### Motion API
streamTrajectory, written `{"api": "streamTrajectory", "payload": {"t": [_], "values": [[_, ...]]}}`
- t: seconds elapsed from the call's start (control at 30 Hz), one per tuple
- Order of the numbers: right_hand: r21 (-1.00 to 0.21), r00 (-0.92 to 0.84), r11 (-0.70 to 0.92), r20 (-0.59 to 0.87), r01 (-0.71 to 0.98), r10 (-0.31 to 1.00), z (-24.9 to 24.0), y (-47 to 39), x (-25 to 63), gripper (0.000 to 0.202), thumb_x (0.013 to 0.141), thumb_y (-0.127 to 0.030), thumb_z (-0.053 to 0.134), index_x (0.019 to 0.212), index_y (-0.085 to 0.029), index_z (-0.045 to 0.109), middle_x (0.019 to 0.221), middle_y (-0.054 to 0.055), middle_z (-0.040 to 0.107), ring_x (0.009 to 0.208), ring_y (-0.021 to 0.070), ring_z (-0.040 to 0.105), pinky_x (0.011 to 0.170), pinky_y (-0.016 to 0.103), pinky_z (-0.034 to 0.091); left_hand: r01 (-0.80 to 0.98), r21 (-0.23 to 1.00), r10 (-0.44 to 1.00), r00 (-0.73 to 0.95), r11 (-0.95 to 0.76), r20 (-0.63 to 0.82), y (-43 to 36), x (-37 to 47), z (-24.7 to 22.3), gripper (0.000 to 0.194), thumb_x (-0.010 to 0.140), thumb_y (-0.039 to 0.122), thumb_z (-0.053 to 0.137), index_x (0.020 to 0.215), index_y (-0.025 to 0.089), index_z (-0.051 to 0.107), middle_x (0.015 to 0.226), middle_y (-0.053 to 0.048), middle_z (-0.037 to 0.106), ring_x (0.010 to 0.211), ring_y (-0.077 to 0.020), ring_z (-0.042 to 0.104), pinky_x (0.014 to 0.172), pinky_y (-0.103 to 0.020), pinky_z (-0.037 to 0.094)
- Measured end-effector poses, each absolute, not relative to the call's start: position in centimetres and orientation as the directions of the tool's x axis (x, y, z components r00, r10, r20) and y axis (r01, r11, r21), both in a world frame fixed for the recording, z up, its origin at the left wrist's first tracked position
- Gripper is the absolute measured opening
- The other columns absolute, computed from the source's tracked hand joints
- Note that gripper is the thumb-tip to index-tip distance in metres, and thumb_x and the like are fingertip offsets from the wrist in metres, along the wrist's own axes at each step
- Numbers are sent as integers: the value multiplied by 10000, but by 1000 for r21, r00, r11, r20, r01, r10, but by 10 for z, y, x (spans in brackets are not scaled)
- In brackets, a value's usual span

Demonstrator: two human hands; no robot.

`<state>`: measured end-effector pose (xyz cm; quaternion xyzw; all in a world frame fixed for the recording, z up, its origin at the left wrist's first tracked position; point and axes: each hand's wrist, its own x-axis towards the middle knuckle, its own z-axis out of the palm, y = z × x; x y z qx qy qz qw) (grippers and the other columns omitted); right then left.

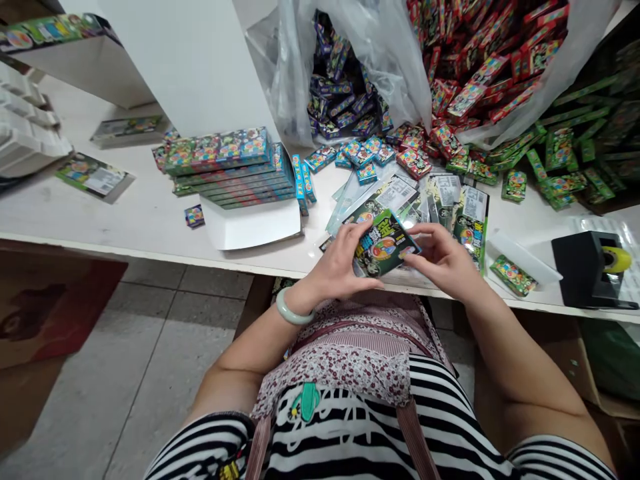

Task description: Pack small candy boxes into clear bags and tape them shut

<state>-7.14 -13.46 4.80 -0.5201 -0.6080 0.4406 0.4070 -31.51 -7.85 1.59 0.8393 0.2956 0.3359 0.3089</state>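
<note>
A flat dark packet [383, 245] with yellow-green lettering and a colourful round picture is held at the table's front edge. My left hand [341, 261] grips its left side, thumb below and fingers on top. At its right edge, the fingertips of my right hand [447, 261] pinch the corner. Beneath and behind the packet lie several loose printed sleeves [395, 195] with barcode panels. Small blue boxes [357, 153] sit just beyond them. To the left, a stack of small printed boxes [220, 150] stands by a white open carton [253, 225].
Plastic bags behind hold many purple boxes [345, 100] and red boxes [480, 87]. Green boxes [560, 150] spill out at the right. A black tape dispenser [583, 270] stands at the right front edge, beside a green box [514, 275] under a white flap. A tall white panel [185, 60] rises at the back left.
</note>
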Motion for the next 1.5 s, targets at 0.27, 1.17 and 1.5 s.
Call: {"api": "streamTrajectory", "payload": {"t": [0.27, 1.17, 1.5], "values": [[-966, 240, 154, 203, 206, 949, 32, -144, -78, 422, 846, -339, 746, 1224, -319, 560, 885, -13, 669, 778, 161, 675, 698, 296, 549, -90, 978, 850, 482, -190, 210, -98, -293, -7, 679, 921, 373, 674, 1507, 353, 332, 1088, -49, 629, 879, -168, 660, 805, -351, 604], [-987, -29, -12, -16, 159, 999, 55, -118, -88, 332, 709, -479, 820, 800, -222, 631, 788, 6, 658, 707, 159, 597, 622, 296, 495, -67, 982, 921, 342, -176, 188, -82, -287, 33, 165, 832, 324, 748, 838, 185, 659, 824, -7, 678, 754, -119, 612, 709, -277, 522], [-982, -152, -20, -49, 186, 987, 63, -114, -88, 266, 753, -443, 778, 734, -217, 638, 773, 18, 664, 738, 176, 594, 675, 318, 481, -100, 992, 869, 481, -83, 121, -76, -298, 44, 190, 816, 310, 744, 748, 181, 621, 809, -15, 650, 778, -134, 601, 741, -301, 510]]}}
